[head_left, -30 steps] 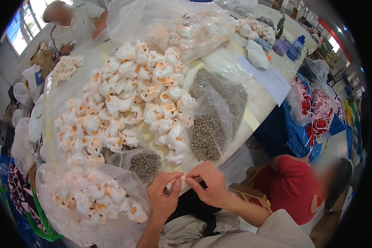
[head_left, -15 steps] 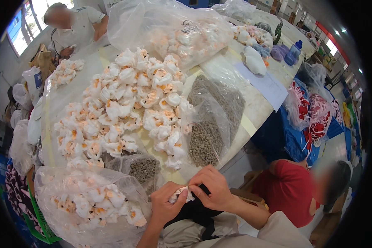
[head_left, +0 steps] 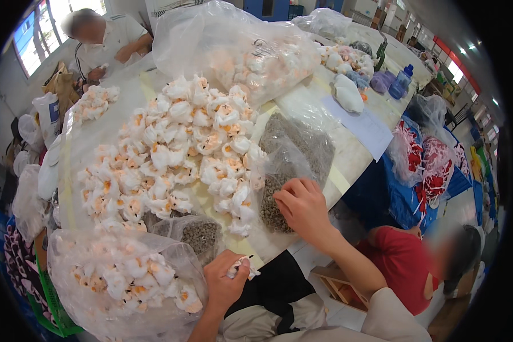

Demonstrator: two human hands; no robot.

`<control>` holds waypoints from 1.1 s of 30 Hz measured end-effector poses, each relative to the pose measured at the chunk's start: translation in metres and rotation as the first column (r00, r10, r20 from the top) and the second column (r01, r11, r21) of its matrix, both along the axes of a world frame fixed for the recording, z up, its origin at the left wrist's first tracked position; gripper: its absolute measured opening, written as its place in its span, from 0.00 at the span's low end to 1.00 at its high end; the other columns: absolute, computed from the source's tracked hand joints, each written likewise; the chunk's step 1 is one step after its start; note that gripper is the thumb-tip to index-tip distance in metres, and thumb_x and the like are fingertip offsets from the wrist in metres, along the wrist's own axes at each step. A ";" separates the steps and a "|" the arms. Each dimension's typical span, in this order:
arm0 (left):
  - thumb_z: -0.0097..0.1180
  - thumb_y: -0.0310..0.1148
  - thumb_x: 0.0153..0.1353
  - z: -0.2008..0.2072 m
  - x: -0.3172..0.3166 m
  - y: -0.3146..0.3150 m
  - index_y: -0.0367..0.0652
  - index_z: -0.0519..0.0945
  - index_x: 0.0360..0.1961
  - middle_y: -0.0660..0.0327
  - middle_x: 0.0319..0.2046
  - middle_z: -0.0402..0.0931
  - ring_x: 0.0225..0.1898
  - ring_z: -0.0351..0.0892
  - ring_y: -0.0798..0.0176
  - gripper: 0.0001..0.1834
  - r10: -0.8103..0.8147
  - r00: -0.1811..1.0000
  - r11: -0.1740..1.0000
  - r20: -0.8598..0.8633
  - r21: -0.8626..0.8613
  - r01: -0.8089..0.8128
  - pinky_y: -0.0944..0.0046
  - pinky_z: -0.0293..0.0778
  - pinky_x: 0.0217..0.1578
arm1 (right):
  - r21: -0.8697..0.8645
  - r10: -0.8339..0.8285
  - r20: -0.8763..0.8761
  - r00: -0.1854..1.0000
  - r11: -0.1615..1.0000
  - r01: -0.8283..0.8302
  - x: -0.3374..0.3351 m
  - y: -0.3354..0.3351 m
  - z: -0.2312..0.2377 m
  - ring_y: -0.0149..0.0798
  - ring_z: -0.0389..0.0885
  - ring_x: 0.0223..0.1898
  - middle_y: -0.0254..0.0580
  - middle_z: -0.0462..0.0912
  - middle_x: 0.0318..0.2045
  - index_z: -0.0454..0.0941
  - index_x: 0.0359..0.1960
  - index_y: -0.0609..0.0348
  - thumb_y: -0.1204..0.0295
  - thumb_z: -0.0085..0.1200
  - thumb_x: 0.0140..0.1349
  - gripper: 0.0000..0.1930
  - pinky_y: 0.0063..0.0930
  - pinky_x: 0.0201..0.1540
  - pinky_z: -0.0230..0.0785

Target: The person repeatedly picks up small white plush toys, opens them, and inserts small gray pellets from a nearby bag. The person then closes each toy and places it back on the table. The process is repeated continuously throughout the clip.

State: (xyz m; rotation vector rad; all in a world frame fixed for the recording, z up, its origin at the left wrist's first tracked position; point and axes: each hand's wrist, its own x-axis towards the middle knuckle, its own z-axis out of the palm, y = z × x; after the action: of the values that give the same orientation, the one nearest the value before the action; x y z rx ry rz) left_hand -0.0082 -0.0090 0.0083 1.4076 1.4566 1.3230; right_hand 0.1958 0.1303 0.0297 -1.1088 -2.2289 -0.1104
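Note:
Near the table's front edge, my left hand (head_left: 224,280) is closed around a small white plush piece (head_left: 240,269), part of which shows between thumb and fingers. My right hand (head_left: 302,206) reaches over a clear plastic bag of small grey ring-shaped parts (head_left: 273,214). Its fingers are bent and drawn together at the parts, and whatever is between the fingertips is hidden. A large heap of white plush pieces with orange patches (head_left: 171,142) covers the middle of the table. Close to my left hand lies a smaller bag of the grey parts (head_left: 200,235).
A clear bag of plush pieces (head_left: 125,279) lies at the front left, a larger one (head_left: 256,57) at the back. Right of it are a paper sheet (head_left: 365,128) and a blue bottle (head_left: 402,81). One person (head_left: 111,43) sits far left; another in red (head_left: 393,265) is at right.
My right hand has left the plush piece and moved up and to the right, onto the bag of grey parts. My left hand keeps its hold, slightly lower.

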 end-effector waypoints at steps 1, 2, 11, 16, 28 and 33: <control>0.62 0.28 0.62 0.000 -0.001 0.000 0.33 0.84 0.32 0.60 0.23 0.76 0.25 0.73 0.67 0.07 0.009 1.000 1.000 -0.002 0.002 -0.009 0.64 0.66 0.28 | 0.004 -0.024 0.123 0.992 1.000 0.024 0.000 0.004 -0.004 0.41 0.76 0.43 0.34 0.77 0.34 0.83 0.31 0.53 0.75 0.66 0.53 0.05 0.36 0.48 0.67; 0.62 0.28 0.62 -0.001 -0.001 -0.001 0.33 0.84 0.32 0.60 0.23 0.76 0.25 0.73 0.67 0.08 0.017 1.000 1.000 -0.001 0.003 -0.017 0.64 0.66 0.28 | 0.006 -0.021 0.142 0.990 1.000 0.021 -0.001 0.007 -0.004 0.41 0.76 0.43 0.33 0.77 0.34 0.83 0.30 0.52 0.74 0.66 0.53 0.05 0.36 0.49 0.67; 0.62 0.29 0.61 -0.004 -0.001 0.000 0.34 0.84 0.32 0.58 0.24 0.77 0.24 0.75 0.63 0.07 0.049 0.999 0.998 -0.006 -0.035 -0.049 0.63 0.69 0.28 | -0.026 0.021 0.185 0.982 1.000 -0.016 -0.001 0.022 -0.020 0.41 0.76 0.43 0.34 0.78 0.34 0.82 0.30 0.52 0.70 0.66 0.54 0.05 0.38 0.48 0.67; 0.60 0.31 0.64 0.000 -0.002 0.000 0.33 0.82 0.32 0.61 0.23 0.75 0.26 0.72 0.68 0.10 0.027 0.999 0.998 0.044 -0.050 -0.025 0.64 0.67 0.29 | -0.037 0.057 -0.028 0.998 0.998 -0.058 0.003 0.021 -0.017 0.45 0.78 0.41 0.37 0.80 0.33 0.82 0.32 0.54 0.73 0.66 0.57 0.05 0.38 0.45 0.73; 0.62 0.29 0.62 -0.002 -0.003 0.001 0.35 0.83 0.32 0.58 0.24 0.77 0.24 0.75 0.64 0.07 0.028 0.997 0.999 0.066 -0.044 -0.025 0.63 0.68 0.27 | -0.319 -0.002 -0.246 0.969 0.944 -0.079 0.013 0.010 0.001 0.50 0.80 0.40 0.42 0.83 0.35 0.83 0.39 0.57 0.78 0.64 0.60 0.07 0.42 0.43 0.74; 0.59 0.31 0.65 0.002 -0.003 0.000 0.33 0.82 0.33 0.63 0.24 0.75 0.27 0.71 0.71 0.10 0.028 0.995 0.998 0.100 -0.067 -0.021 0.67 0.66 0.30 | -0.315 0.076 -0.295 0.952 0.933 -0.172 0.006 0.003 0.013 0.43 0.81 0.39 0.41 0.82 0.37 0.82 0.38 0.60 0.80 0.64 0.61 0.06 0.35 0.44 0.74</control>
State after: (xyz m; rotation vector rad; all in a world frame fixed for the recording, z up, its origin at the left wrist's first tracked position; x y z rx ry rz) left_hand -0.0115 -0.0090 0.0104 1.2657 1.4413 1.3301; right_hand 0.2019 0.1334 0.0422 -1.0749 -2.0985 0.4736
